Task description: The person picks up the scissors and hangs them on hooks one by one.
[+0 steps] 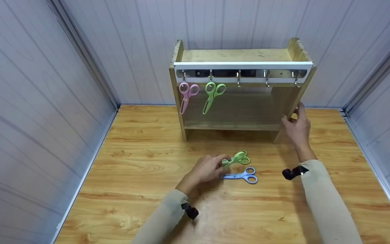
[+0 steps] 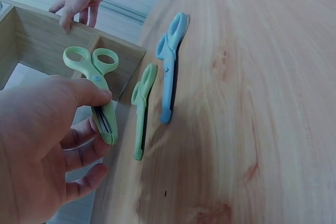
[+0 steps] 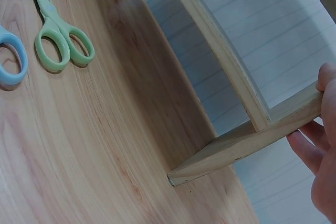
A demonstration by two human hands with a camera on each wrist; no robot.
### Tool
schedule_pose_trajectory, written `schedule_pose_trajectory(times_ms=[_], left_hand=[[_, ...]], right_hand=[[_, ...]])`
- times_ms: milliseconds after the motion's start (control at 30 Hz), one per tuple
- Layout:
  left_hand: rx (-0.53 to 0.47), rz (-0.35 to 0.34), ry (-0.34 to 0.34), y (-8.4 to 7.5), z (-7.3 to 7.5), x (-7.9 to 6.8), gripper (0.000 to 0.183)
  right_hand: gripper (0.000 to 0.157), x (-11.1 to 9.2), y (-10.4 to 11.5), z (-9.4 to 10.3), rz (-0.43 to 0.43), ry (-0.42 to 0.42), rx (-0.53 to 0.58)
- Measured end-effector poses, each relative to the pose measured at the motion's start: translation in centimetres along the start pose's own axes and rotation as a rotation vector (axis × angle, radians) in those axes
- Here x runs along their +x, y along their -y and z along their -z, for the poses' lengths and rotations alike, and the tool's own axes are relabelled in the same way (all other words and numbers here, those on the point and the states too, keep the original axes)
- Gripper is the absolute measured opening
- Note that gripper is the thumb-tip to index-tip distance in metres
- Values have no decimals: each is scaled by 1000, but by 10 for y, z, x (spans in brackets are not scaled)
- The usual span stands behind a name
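My left hand [image 1: 208,167] pinches a pair of green scissors [image 2: 98,80] by the blade end, thumb on top, with the handle loops pointing away. Just below lies another pair of green scissors [image 2: 142,106] on the table; in the head view the two green pairs overlap. Beside them lie blue scissors [image 1: 240,175]. My right hand [image 1: 297,128] grips the right side panel of a wooden shelf [image 3: 241,145], thumb on one face and fingers on the other. Pink scissors [image 1: 185,96] and green scissors [image 1: 211,96] hang by a loop from the two leftmost hooks.
Along the shelf's upper front runs a white rail [image 1: 242,64] with several metal hooks [image 1: 267,78]; those to the right of the hanging scissors bear nothing. The shelf stands at the back of the wooden table [image 1: 141,135], near the panelled wall [image 1: 141,51]. Side walls flank the table.
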State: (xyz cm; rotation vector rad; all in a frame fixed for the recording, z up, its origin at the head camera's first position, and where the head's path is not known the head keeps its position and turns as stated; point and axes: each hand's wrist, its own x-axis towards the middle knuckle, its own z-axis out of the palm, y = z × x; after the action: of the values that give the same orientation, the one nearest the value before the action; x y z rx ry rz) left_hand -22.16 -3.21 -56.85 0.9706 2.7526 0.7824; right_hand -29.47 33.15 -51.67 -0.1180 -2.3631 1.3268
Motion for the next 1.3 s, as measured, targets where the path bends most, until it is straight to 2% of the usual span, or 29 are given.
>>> schedule_pose_trajectory(times_ms=[233,467,833,1167,1300], left_hand=[[-13,-12,-8,0,6,0,30],[-44,-25,-18,-3,12,0,31],[-35,-55,-49,-7,20,2,31],[-72,-100,-94,-8,26,4,29],[-76,-91,-92,-9,29,5,30]], right_hand=[[71,1,1,-1,30,-29,15],[72,1,1,-1,26,-23,18],[73,1,2,-1,16,-32,-5],[72,0,1,-1,23,-17,29],[72,0,0,-2,27,-22,28]])
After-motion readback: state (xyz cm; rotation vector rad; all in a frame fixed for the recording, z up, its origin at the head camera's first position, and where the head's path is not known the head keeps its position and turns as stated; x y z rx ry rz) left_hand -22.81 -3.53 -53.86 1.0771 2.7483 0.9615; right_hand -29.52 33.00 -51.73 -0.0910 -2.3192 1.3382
